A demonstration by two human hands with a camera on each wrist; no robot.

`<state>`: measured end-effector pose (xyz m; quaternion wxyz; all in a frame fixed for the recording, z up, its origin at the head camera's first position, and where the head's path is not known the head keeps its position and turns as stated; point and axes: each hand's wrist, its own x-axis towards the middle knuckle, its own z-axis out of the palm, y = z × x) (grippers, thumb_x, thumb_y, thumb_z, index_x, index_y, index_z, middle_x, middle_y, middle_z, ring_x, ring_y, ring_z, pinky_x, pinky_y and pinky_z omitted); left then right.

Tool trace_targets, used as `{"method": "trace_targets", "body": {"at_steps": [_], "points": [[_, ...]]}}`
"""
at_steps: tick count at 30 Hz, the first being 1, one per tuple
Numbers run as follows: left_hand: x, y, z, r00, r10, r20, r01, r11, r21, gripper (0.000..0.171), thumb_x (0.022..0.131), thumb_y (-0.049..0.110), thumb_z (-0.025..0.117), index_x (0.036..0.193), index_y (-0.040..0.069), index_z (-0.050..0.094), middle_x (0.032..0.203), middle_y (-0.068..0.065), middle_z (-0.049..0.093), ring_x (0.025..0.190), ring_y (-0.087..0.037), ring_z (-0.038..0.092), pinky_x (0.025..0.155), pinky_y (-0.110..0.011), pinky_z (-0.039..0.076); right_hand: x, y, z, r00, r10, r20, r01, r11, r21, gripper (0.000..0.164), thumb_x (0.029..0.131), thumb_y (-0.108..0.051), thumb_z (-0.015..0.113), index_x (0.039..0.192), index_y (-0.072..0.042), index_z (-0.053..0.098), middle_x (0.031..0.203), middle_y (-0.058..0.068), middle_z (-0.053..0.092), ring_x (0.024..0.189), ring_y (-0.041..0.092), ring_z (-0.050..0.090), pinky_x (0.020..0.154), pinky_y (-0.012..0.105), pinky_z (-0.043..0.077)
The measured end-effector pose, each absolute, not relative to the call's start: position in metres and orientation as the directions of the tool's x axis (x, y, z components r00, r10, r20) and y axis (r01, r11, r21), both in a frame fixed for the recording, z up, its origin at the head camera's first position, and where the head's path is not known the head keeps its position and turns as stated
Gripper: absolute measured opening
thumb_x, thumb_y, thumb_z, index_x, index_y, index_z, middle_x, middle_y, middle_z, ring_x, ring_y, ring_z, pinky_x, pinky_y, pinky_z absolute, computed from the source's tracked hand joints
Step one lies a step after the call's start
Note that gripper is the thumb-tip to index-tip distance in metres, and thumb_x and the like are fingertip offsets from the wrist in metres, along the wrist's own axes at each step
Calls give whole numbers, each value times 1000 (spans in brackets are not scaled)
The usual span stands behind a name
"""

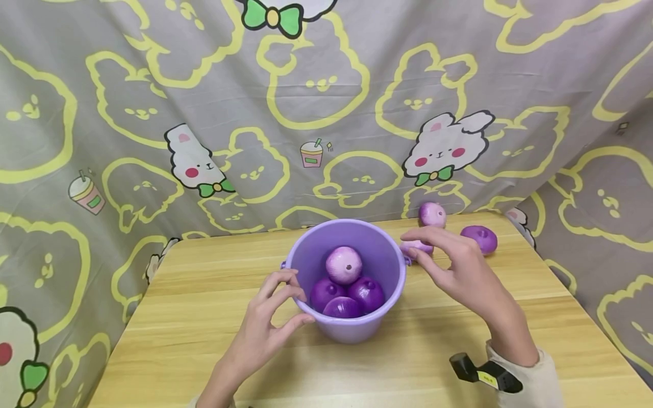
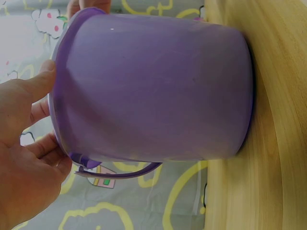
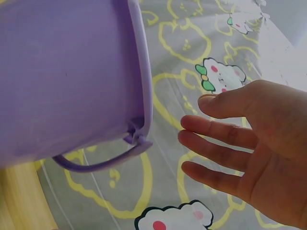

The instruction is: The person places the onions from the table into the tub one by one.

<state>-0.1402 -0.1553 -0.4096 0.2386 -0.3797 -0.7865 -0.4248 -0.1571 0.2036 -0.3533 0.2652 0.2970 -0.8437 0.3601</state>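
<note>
A purple bucket stands upright on the wooden table, with several purple onions inside. A paler onion lies on top of darker ones. My left hand holds the bucket's rim at the near left, the thumb on the outer side and fingertips over the edge. My right hand is beside the bucket's right side, apart from the rim, with fingers spread and nothing in them. The bucket's handle hangs down on its far side.
Three onions lie on the table at the back right: a pale one by the curtain, a dark one to its right, and one partly hidden behind my right fingers. A patterned grey curtain hangs behind the table.
</note>
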Motion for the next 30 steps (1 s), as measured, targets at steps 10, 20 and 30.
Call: {"method": "trace_targets", "body": {"at_steps": [10,20,30], "points": [[-140,-156,-411,-596,389,703,801,351,485,25,89,35,79,103,17,69,119,-3,59,126,-28,56,119,-37,40,-170,215,-364,-676,-259,690,-670,606,-429,35,88,12,71,118,-6,73,114,4,74,101,18,70,94,13,53],[-141,-155,-410,-596,393,700,801,350,486,25,89,35,80,103,18,69,120,-4,59,125,-28,56,119,-36,40,-181,224,-373,-709,-223,669,-626,637,-451,36,90,6,73,124,-6,70,119,6,72,107,24,68,98,14,51],[-141,-155,-410,-600,393,697,798,356,486,25,88,35,80,102,18,69,120,-3,59,126,-28,56,119,-35,40,-198,231,-390,-728,-208,653,-600,653,-461,38,90,2,75,126,-8,69,128,6,66,113,25,65,102,13,45]]}}
